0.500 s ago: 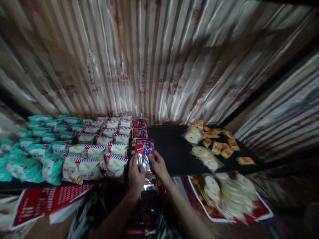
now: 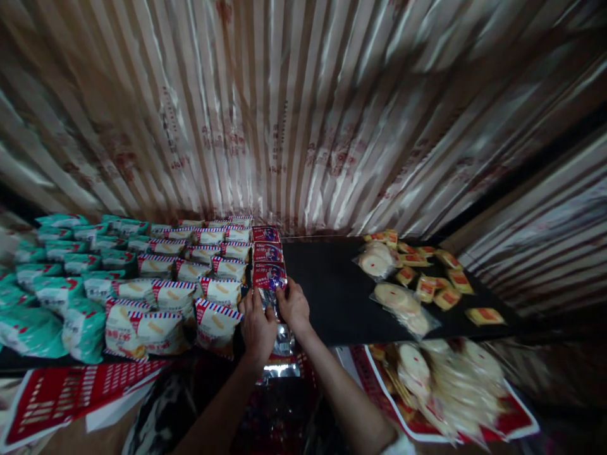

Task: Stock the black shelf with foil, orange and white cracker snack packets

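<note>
On my feed, left hand [image 2: 258, 326] and right hand [image 2: 294, 308], grips pinched closed, hold a shiny red-and-purple rectangular packet [image 2: 269, 276] right of plump white-and-red bags [image 2: 218, 326] on the black table [image 2: 325, 284].

Shelf [image 2: 327, 284]: pouches [image 2: 83, 330] at left end, snack packs [image 2: 218, 325] right of them, both in rows back to front. Flat packets [image 2: 268, 252] in one column beside snack packs. Disc packs [image 2: 393, 297] toward right end, small packets [image 2: 446, 298] right of and behind them. Left basket [image 2: 80, 388], right basket [image 2: 519, 414] before front edge. Sheeting [image 2: 294, 114] behind.
</note>
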Motion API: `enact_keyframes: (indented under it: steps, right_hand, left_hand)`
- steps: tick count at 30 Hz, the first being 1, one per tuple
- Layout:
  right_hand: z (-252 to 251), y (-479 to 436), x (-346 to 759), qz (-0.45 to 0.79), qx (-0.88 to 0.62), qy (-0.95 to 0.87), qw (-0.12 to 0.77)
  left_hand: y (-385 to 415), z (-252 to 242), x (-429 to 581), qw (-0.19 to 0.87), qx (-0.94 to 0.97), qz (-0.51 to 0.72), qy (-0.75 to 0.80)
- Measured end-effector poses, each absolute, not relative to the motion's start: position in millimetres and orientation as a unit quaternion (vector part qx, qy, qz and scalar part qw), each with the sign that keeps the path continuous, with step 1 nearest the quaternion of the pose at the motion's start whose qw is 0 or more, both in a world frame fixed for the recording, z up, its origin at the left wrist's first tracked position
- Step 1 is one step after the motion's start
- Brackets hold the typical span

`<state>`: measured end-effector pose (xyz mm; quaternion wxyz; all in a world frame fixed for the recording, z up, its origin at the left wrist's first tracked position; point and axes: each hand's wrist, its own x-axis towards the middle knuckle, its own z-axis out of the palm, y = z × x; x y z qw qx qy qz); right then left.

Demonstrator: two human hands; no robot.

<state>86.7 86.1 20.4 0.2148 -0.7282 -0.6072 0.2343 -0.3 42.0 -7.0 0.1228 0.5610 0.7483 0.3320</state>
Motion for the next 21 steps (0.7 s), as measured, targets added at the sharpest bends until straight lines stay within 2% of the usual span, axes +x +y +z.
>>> enact_keyframes:
  steps: [9,16,21]
  right_hand:
    - [18.4,83.0,86.7,0.198,-0.729,-0.623,0.203]
    - [2.2,87.2,91.7,0.185,-0.697,-0.645,0.253]
    - [-8.4,89.1,94.3,0.180,-0.682,-0.649,0.284]
  left_hand:
    - [48.0,-3.5,1.9,0.135,0.544,0.320,0.764]
    - [56.5,2.3,3.6,0.189,0.531,0.311,0.765]
    - [55.2,3.3,3.3,0.162,0.531,0.337,0.760]
